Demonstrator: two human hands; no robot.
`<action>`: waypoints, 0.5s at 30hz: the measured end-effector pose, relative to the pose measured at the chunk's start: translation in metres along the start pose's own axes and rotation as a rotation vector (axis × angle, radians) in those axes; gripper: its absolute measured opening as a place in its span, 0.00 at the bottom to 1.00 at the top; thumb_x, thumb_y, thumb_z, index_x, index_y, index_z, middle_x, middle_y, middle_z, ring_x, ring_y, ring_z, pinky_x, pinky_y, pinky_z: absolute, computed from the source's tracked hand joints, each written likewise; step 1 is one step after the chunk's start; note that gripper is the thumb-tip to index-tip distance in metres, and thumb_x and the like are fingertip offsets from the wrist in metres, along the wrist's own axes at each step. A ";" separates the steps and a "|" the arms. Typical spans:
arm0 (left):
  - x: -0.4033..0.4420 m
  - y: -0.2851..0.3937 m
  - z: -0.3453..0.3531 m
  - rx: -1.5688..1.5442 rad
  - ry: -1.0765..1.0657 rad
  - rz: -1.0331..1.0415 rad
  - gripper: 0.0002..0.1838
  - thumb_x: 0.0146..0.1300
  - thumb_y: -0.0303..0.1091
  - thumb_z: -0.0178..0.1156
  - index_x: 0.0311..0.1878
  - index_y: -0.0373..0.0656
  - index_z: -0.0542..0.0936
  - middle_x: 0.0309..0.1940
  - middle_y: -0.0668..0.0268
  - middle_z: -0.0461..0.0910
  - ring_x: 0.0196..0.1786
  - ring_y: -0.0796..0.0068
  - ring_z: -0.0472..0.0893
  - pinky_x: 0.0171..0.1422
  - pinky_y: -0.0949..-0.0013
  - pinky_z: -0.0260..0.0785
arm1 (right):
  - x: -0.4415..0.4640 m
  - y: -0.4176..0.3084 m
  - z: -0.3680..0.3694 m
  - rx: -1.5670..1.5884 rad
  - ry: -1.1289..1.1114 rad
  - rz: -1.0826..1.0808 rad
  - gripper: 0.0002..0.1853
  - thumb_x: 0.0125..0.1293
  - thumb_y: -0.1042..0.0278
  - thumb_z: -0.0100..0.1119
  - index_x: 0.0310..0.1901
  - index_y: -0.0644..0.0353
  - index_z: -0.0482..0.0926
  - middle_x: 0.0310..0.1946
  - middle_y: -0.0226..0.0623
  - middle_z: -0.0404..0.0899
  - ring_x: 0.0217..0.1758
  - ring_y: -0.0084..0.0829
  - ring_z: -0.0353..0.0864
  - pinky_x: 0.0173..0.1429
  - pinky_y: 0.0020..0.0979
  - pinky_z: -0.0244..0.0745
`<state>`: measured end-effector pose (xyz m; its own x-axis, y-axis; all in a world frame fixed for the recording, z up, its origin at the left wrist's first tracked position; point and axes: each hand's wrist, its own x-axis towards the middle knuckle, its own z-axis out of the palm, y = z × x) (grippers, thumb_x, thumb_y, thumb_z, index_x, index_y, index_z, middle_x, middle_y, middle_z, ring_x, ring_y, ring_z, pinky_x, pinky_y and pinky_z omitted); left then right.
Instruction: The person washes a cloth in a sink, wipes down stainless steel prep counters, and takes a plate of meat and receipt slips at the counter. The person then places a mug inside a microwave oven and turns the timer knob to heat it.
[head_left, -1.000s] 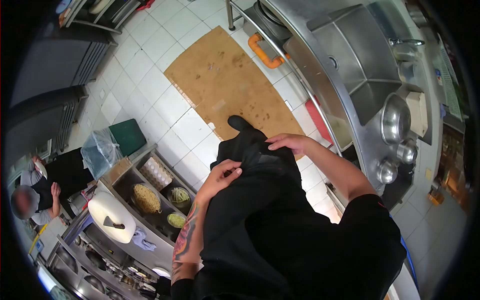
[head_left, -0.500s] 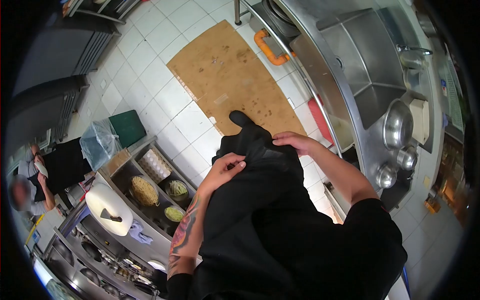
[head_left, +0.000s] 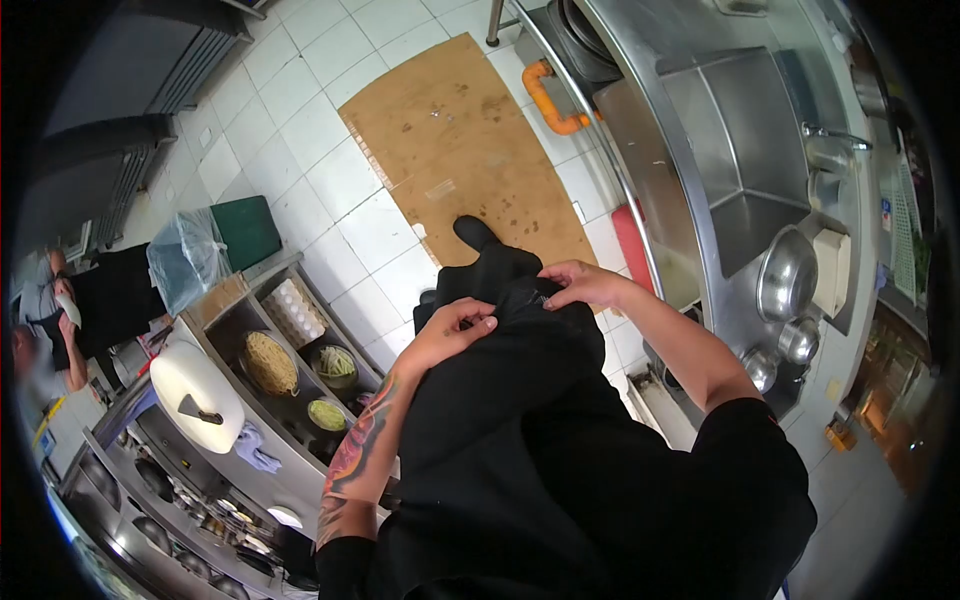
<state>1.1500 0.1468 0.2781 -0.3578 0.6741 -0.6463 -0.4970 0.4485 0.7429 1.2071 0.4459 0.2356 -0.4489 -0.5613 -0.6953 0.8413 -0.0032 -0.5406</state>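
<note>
Both of my hands are at the front of the black apron (head_left: 500,400) I wear, at about lap height. My left hand (head_left: 452,330) has its fingers curled, with thumb and fingertips pinching the dark cloth. To its right, my right hand (head_left: 588,284) pinches a fold of the same apron between thumb and fingers. The cloth between the hands is bunched and partly shiny; its detail is too dark to make out. Below it, one black shoe (head_left: 474,233) rests on a brown cardboard sheet (head_left: 430,130).
To the right run a steel sink (head_left: 735,150) and metal bowls (head_left: 787,275). At left, a counter holds noodles (head_left: 270,362), an egg tray (head_left: 292,310), a cutting board with a cleaver (head_left: 198,408) and a cloth (head_left: 257,449). Beyond a lined bin (head_left: 190,262) stands another person (head_left: 110,305).
My right hand has shifted slightly left along the apron, closer to my left hand, and more cloth is gathered between them. My view has turned a little.
</note>
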 end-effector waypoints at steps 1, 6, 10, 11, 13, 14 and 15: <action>-0.001 -0.001 0.001 -0.006 0.017 0.023 0.16 0.68 0.39 0.63 0.51 0.36 0.81 0.41 0.70 0.78 0.42 0.84 0.75 0.46 0.77 0.68 | 0.002 0.003 -0.001 -0.008 -0.006 0.006 0.28 0.57 0.76 0.67 0.61 0.66 0.73 0.54 0.33 0.79 0.55 0.24 0.77 0.62 0.26 0.69; -0.008 -0.001 0.004 -0.109 0.021 0.007 0.18 0.67 0.40 0.64 0.52 0.35 0.81 0.39 0.69 0.78 0.39 0.83 0.76 0.44 0.77 0.68 | 0.009 0.021 -0.002 0.238 0.083 0.008 0.28 0.57 0.78 0.66 0.61 0.70 0.73 0.53 0.39 0.80 0.56 0.27 0.78 0.63 0.28 0.71; -0.011 -0.009 0.007 -0.144 -0.016 0.037 0.21 0.67 0.41 0.64 0.55 0.34 0.79 0.40 0.69 0.76 0.41 0.83 0.75 0.43 0.77 0.67 | 0.010 0.025 -0.004 0.319 -0.015 0.026 0.28 0.59 0.77 0.65 0.63 0.69 0.71 0.52 0.38 0.81 0.54 0.26 0.79 0.62 0.27 0.73; -0.011 -0.011 0.007 -0.104 -0.005 0.094 0.22 0.67 0.41 0.64 0.55 0.33 0.79 0.40 0.68 0.76 0.41 0.83 0.75 0.43 0.78 0.67 | 0.011 0.026 -0.004 0.324 -0.002 0.024 0.28 0.59 0.78 0.64 0.62 0.70 0.72 0.52 0.39 0.81 0.53 0.26 0.80 0.61 0.27 0.74; -0.014 -0.010 0.007 -0.098 -0.023 0.073 0.21 0.68 0.40 0.64 0.56 0.33 0.78 0.42 0.69 0.75 0.43 0.83 0.74 0.46 0.77 0.67 | 0.011 0.029 -0.003 0.329 0.008 0.029 0.27 0.59 0.78 0.64 0.62 0.70 0.72 0.52 0.39 0.81 0.52 0.26 0.80 0.60 0.28 0.74; -0.014 -0.008 0.006 -0.086 -0.045 0.054 0.21 0.68 0.38 0.64 0.57 0.34 0.77 0.44 0.70 0.74 0.46 0.82 0.74 0.50 0.76 0.66 | 0.011 0.029 -0.003 0.322 0.011 0.019 0.27 0.59 0.78 0.64 0.62 0.70 0.72 0.52 0.39 0.81 0.52 0.26 0.80 0.60 0.28 0.74; -0.015 -0.006 0.006 -0.092 -0.042 0.053 0.21 0.68 0.38 0.64 0.57 0.34 0.77 0.44 0.70 0.74 0.46 0.82 0.74 0.50 0.76 0.66 | 0.011 0.030 -0.003 0.316 0.014 0.009 0.27 0.59 0.78 0.63 0.62 0.70 0.72 0.52 0.40 0.81 0.53 0.26 0.80 0.60 0.28 0.74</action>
<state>1.1636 0.1373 0.2844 -0.3526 0.7205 -0.5971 -0.5498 0.3569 0.7552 1.2265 0.4421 0.2109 -0.4429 -0.5510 -0.7073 0.8964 -0.2559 -0.3619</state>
